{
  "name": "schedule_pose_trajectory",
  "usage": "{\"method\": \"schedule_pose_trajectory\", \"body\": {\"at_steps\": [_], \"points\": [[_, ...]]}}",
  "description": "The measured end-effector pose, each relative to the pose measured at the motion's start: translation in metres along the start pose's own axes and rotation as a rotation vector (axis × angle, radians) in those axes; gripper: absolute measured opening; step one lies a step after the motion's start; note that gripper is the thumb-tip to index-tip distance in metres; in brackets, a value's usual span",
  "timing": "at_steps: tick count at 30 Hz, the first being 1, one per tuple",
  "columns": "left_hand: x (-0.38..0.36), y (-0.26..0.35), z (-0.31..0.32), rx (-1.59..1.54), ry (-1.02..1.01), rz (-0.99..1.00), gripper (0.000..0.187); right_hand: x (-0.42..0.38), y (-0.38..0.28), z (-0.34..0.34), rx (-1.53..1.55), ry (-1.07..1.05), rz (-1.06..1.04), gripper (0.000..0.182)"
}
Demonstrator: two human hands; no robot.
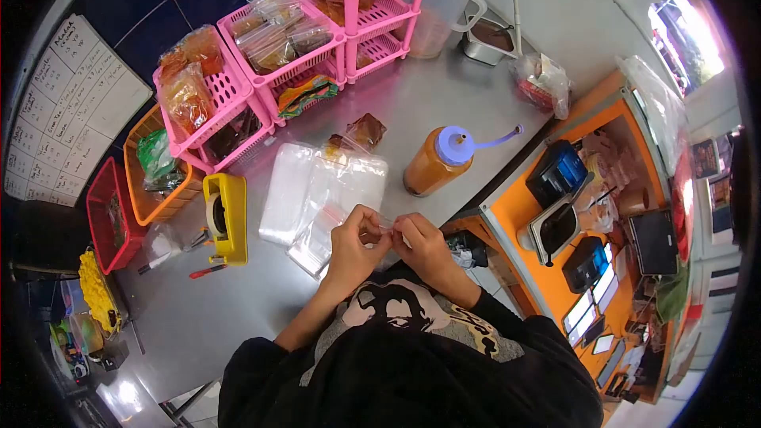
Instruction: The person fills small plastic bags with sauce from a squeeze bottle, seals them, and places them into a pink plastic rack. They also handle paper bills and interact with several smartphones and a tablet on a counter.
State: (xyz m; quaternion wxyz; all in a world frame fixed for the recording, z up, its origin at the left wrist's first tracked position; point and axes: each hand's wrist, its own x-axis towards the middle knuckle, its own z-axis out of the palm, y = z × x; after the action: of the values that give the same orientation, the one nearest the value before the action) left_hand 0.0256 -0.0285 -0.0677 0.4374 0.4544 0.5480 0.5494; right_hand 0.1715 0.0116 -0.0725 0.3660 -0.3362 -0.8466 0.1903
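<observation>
My left hand (361, 239) and my right hand (424, 244) meet in front of my chest, fingertips pinched together. Between them shows the thin edge of a clear plastic bag (387, 223), mostly hidden by the fingers. Just beyond my left hand lie stacks of clear plastic bags (287, 190) on the steel table (206, 317). Filled bags with dark brown contents (366, 132) rest at the far end of the stacks. A squeeze bottle (438, 162) of orange-brown sauce, with a blue lid, stands upright beyond my right hand.
Pink racks (230, 87) with filled bags line the wall. To the left are a yellow tape dispenser (230, 218), an orange basket (170, 204), a red basket (107, 226) and a red pen (208, 271). A clear jug (436, 16) stands behind; an orange counter (519, 214) is at right.
</observation>
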Motion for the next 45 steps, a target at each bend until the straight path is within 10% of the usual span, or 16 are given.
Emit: {"method": "schedule_pose_trajectory", "body": {"at_steps": [27, 36, 41, 45], "points": [[0.003, -0.019, 0.021, -0.044, -0.055, 0.02, 0.006, 0.02, 0.019, 0.004, 0.173, 0.209, 0.294, 0.017], [0.01, 0.008, 0.006, 0.322, -0.071, -0.097, 0.042, -0.004, 0.025, -0.005, -0.028, -0.134, 0.152, 0.026], [0.018, 0.016, 0.001, 0.758, -0.357, 0.561, 0.068, -0.003, 0.037, -0.019, 0.148, -0.222, 0.122, 0.024], [0.022, -0.009, 0.0, 0.729, -0.576, 0.513, 0.065, 0.003, 0.022, -0.027, 0.252, -0.356, 0.408, 0.028]]}}
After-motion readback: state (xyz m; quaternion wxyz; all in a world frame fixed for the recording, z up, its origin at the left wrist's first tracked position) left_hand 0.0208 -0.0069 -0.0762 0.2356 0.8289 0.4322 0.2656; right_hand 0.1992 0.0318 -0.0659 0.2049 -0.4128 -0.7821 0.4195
